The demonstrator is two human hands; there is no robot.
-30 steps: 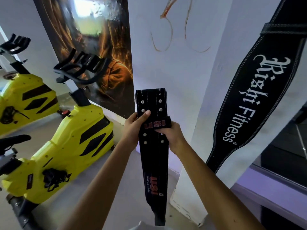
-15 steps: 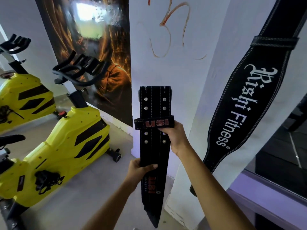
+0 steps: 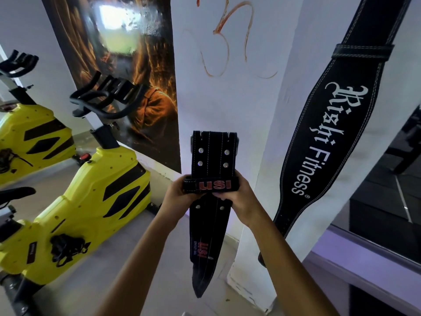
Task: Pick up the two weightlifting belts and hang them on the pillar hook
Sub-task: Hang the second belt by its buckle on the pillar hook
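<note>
Beside the pillar [image 3: 262, 110], left hand [image 3: 180, 195] has rejoined right hand [image 3: 239, 197], fingers clamping USI belt [image 3: 213, 156]

left hand [image 3: 180, 193], right hand [image 3: 237, 195], both raised, gripping

matt black stitched leather belt [image 3: 214, 156], metal rivets [image 3: 201, 150]

Two yellow exercise bikes [image 3: 95, 201] [image 3: 29, 137] stand on the floor [image 3: 141, 281] beside a dark flame-patterned poster [image 3: 127, 71] on the wall.
</note>
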